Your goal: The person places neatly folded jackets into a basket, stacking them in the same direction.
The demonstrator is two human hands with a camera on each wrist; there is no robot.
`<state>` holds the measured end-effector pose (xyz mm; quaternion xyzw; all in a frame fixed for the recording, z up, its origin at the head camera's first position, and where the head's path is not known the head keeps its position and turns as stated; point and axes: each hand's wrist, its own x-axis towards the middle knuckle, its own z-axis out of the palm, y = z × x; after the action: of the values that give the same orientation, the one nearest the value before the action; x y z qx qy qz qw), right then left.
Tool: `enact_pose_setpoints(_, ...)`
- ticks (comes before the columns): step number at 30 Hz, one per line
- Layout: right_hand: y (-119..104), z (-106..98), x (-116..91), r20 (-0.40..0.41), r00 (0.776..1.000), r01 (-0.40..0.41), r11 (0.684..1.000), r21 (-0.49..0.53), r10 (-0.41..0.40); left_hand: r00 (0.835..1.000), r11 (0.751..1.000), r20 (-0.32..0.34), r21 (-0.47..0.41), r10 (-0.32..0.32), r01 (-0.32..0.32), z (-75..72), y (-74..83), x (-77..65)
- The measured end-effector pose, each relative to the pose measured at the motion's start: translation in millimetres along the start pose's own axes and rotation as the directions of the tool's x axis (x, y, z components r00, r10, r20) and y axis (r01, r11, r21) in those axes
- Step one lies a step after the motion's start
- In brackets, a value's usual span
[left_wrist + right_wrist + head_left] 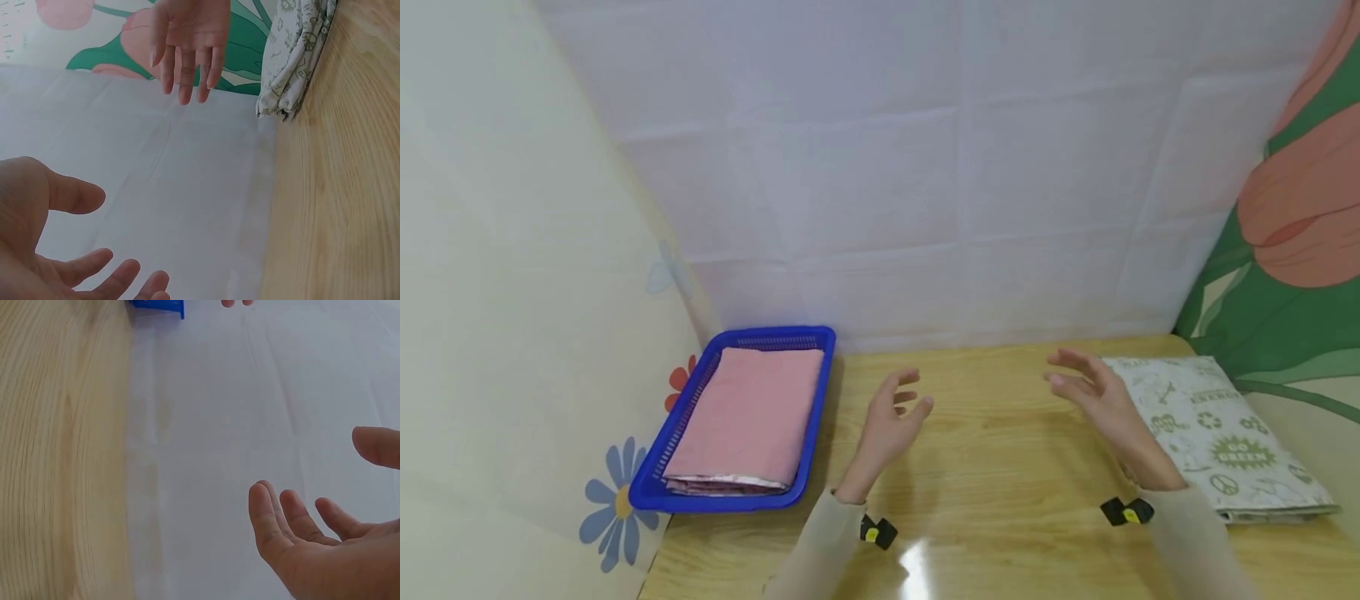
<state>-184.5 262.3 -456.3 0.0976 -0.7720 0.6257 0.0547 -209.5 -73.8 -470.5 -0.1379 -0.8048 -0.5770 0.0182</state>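
Printed cloth [1240, 446] lies folded along the table's [992, 483] right edge and pink cloth [745, 412] folded in the blue basket [722, 502] at its left edge, so folding looks done, what remains unclear, while left hand [886, 429] and right hand [1105, 408] hover empty, fingers loosely parted.

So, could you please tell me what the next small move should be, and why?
I would probably lower the right grip to the patterned folded cloth: that grip holds nothing and is the nearer of the two to this cloth, which lies on the table. The pink folded cloth sits inside the blue basket.
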Motion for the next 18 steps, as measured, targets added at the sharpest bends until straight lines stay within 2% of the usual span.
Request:
enact_pose_setpoints(9, 9, -25, -17, -0.053, 0.998, -0.021, 0.998, -0.062, 0.017, 0.999, 1.0, 0.048, -0.027, -0.01, 0.011, 39.4, 8.2, 4.7)
enact_pose_setpoints(18, 20, -52, -27, -0.093, 0.996, -0.015, 0.989, -0.144, 0.001, 0.995, 0.997, 0.097, -0.074, -0.02, 0.028, 78.1, 17.1, 5.0)
